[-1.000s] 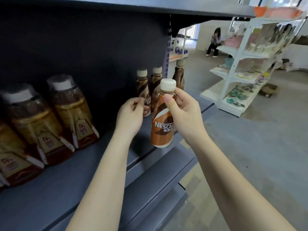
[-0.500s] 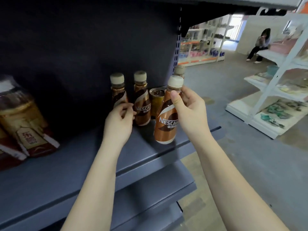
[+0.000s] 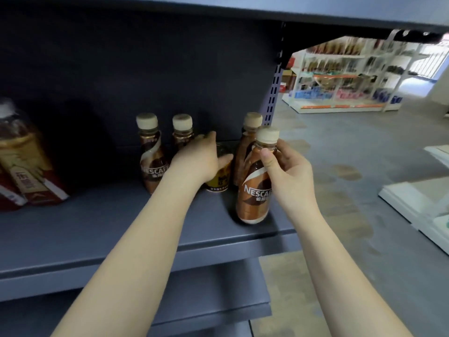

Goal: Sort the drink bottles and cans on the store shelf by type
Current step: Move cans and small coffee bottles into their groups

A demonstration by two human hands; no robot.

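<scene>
My right hand [image 3: 289, 176] grips a brown Nescafe coffee bottle [image 3: 255, 190] by its neck and shoulder, its base on the grey shelf [image 3: 109, 227] near the front right corner. My left hand [image 3: 199, 159] wraps around a yellow-and-black can [image 3: 218, 181] that stands among the coffee bottles. Two more Nescafe bottles stand behind on the left [image 3: 151, 154] [image 3: 182, 132], the second partly hidden by my left hand. Another one [image 3: 245, 152] stands behind the held bottle.
Large tea bottles with red and gold labels [image 3: 26, 161] stand at the shelf's left end. A lower shelf [image 3: 213, 295] juts out below. The aisle floor lies to the right, with white store shelves [image 3: 345, 79] beyond and a white rack base [image 3: 418, 205] nearby.
My left hand moved from the left coffee bottle to the can and closed around it. My right hand lowered the Nescafe bottle onto the shelf. The view panned right.
</scene>
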